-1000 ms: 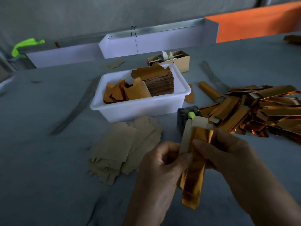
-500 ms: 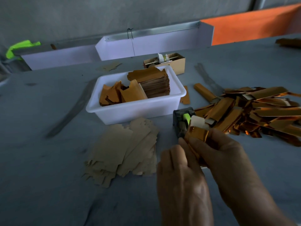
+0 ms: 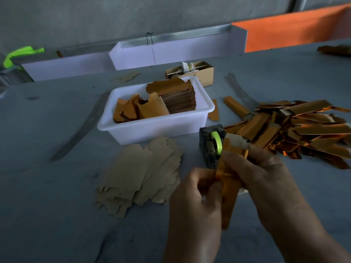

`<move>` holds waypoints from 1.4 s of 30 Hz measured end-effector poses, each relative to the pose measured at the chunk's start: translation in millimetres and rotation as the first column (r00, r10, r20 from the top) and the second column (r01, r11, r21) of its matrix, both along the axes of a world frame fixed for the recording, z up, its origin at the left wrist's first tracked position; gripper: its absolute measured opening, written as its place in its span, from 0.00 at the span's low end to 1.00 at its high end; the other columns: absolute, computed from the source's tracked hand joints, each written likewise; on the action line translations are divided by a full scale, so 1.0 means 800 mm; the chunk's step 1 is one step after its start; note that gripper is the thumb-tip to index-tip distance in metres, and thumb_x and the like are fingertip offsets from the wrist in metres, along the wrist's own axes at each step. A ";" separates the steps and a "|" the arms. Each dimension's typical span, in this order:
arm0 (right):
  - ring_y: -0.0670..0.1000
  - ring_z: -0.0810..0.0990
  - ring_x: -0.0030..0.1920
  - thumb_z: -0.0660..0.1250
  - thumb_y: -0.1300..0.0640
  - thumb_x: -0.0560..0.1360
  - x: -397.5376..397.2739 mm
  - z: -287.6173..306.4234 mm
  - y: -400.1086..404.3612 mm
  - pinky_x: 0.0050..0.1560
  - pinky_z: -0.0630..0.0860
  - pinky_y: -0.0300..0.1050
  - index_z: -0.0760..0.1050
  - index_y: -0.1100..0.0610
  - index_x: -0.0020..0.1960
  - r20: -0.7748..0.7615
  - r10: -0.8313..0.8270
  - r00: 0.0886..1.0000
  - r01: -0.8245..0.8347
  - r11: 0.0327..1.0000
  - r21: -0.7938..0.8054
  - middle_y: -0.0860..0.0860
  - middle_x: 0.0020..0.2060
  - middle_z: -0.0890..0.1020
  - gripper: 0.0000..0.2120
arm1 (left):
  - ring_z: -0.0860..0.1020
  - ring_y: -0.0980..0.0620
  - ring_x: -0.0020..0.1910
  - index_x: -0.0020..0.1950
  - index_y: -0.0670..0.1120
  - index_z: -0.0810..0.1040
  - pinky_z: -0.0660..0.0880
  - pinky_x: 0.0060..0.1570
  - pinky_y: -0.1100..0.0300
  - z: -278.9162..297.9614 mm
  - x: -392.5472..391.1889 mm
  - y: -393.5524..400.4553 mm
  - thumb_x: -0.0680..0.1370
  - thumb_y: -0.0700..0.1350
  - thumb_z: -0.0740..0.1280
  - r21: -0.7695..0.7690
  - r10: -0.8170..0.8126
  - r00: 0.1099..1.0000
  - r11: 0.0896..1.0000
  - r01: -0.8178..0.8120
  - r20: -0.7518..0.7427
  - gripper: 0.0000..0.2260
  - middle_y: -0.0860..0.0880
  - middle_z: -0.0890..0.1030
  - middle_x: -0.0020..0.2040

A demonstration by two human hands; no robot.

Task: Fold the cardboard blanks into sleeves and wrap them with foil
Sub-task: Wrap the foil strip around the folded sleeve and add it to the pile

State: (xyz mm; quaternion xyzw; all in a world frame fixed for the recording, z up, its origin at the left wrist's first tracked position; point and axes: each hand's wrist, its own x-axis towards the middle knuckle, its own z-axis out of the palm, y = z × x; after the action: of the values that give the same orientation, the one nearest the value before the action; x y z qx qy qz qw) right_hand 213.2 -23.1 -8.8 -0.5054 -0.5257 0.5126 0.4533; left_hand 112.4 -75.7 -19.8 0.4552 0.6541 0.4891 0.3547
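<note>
I am gripping a cardboard sleeve with my right hand, fingers curled round it so only its pale top end is showing. My left hand is pinching the orange foil against it; the foil's lower tip is blurring out between my wrists. Just behind my hands, a tape dispenser is sitting on the grey table, partly hidden by the sleeve. Flat blanks are lying to the left, near a white tub holding more pieces. Finished sleeves are piling up at right, cut off by the frame edge.
</note>
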 end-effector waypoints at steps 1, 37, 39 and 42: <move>0.57 0.75 0.35 0.66 0.50 0.69 0.001 0.000 0.000 0.41 0.75 0.54 0.75 0.58 0.37 -0.006 -0.006 1.000 0.006 1.000 -0.012 0.56 0.30 0.74 0.11 | 0.82 0.54 0.37 0.41 0.55 0.81 0.80 0.37 0.57 0.002 -0.006 0.001 0.75 0.43 0.70 -0.069 -0.043 0.988 0.996 0.054 0.151 0.07 0.52 0.84 0.38; 0.43 0.80 0.39 0.67 0.56 0.70 0.014 -0.041 0.019 0.38 0.73 0.36 0.78 0.56 0.36 -0.134 0.008 0.991 -0.029 0.988 -0.149 0.47 0.38 0.82 0.05 | 0.72 0.61 0.23 0.37 0.47 0.80 0.68 0.22 0.70 -0.021 -0.007 0.017 0.76 0.44 0.68 -0.211 0.130 0.947 0.975 -0.068 0.294 0.08 0.53 0.77 0.27; 0.47 0.81 0.42 0.66 0.52 0.66 0.018 -0.037 0.017 0.43 0.74 0.40 0.78 0.56 0.37 -0.293 0.007 0.956 -0.070 0.976 -0.207 0.49 0.39 0.83 0.07 | 0.72 0.61 0.22 0.37 0.46 0.80 0.68 0.22 0.70 -0.022 -0.005 0.017 0.76 0.43 0.67 -0.211 0.142 0.944 0.974 -0.080 0.299 0.08 0.53 0.76 0.27; 0.42 0.79 0.43 0.67 0.54 0.70 0.023 -0.034 0.014 0.41 0.70 0.37 0.78 0.58 0.39 -0.113 -0.013 0.994 -0.006 0.986 -0.164 0.45 0.43 0.80 0.06 | 0.72 0.62 0.22 0.39 0.45 0.80 0.67 0.21 0.71 -0.023 -0.005 0.017 0.76 0.43 0.67 -0.208 0.163 0.935 0.973 -0.099 0.315 0.07 0.51 0.77 0.28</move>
State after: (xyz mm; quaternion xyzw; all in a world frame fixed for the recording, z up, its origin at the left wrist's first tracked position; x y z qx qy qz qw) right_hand 231.3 -11.9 -35.7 -0.5120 -0.4541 0.5812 0.4402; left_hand 108.2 -62.1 -38.2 0.2865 0.6580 0.5166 0.4671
